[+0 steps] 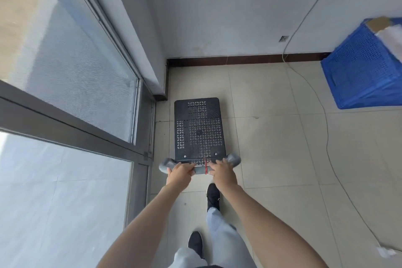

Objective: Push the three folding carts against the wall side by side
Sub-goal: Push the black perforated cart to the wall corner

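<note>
One folding cart (pixel 199 128) stands on the tiled floor in front of me, its black perforated platform pointing at the white wall (pixel 228 11) with a dark skirting board. A strip of floor separates the platform's far edge from the wall. My left hand (pixel 179 174) and my right hand (pixel 223 173) both grip the cart's grey handle bar (pixel 200 168), which has a red band near its middle. Only this one cart is in view.
A large window with a grey frame (pixel 76 128) runs along the left, close to the cart's left side. A blue perforated crate (pixel 365 72) sits against the wall at the right. A thin white cable (pixel 326 119) trails down the wall and across the floor.
</note>
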